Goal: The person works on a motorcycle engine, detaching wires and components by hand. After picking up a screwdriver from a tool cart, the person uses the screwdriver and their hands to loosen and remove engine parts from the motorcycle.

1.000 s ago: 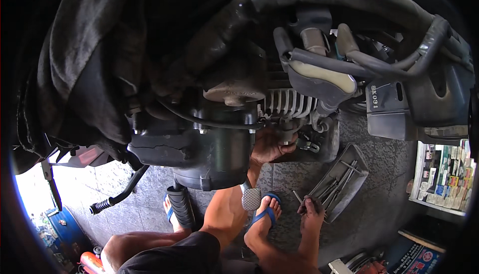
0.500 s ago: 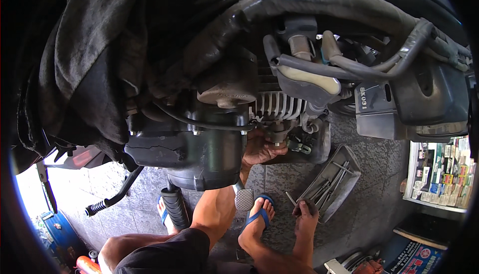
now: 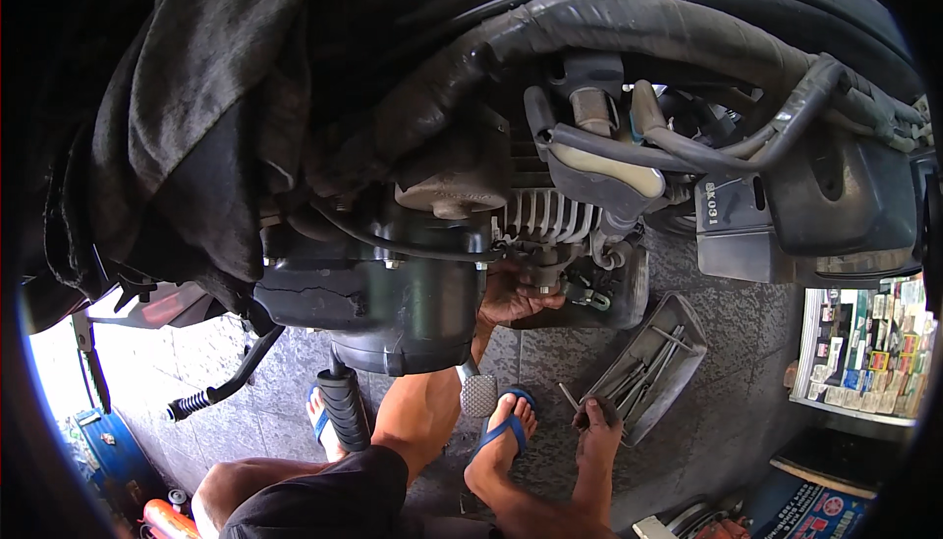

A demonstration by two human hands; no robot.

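Under the engine [image 3: 413, 294] of a motorcycle, my left hand [image 3: 513, 300] reaches up beside the finned cylinder [image 3: 550, 215]. Its fingers curl around the underside of a metal fitting with a bolt head [image 3: 543, 289]; the engine partly covers the hand, and what it grips cannot be made out. Lower down to the right, my right hand [image 3: 597, 423] is closed in a pinch on a thin metal rod [image 3: 570, 397], which sticks out toward the upper left. That hand is at the near edge of a grey metal tray [image 3: 693, 352] holding several long-handled metal tools [image 3: 653, 367].
A foot pedal [image 3: 479, 396] and a rubber footrest [image 3: 342, 411] jut out above my sandalled feet. Dark cloth [image 3: 206, 117] hangs at upper left. Thick wrapped tubing [image 3: 629, 24] arches overhead. Shelves of small boxes [image 3: 874, 352] stand right, a blue box [image 3: 118, 451] lower left.
The view has shifted slightly, so the motorcycle's upper parts sit a little lower in it. Both hands keep nearly the same place and grip.
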